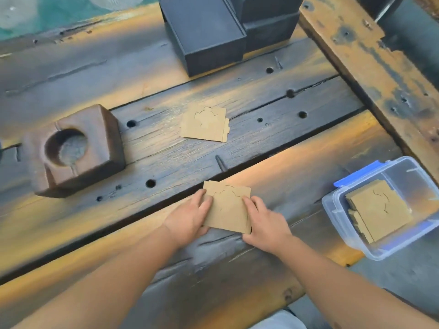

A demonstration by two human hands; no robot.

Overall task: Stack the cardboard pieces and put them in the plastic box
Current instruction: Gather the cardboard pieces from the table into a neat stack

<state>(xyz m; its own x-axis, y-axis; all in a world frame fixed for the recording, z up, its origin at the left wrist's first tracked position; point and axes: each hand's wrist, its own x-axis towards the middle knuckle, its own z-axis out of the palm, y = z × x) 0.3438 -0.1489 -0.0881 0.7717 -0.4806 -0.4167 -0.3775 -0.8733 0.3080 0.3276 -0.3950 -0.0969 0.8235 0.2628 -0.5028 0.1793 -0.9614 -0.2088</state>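
Observation:
A small pile of brown cardboard pieces [228, 208] with curved cut lines lies on the wooden table in front of me. My left hand [190, 216] grips its left edge and my right hand [264, 220] grips its right edge, squeezing the pile between them. Farther back, mid-table, lies another loose pile of cardboard pieces [204, 124], slightly fanned out. At the right stands the clear plastic box [342, 224] with a blue clip, holding a stack of cardboard pieces [377, 208].
A brown wooden block [73, 148] with a round hollow stands at the left. Dark open boxes [206, 32] stand at the back. A raised worn beam [370, 67] runs along the right. The table planks have holes and gaps.

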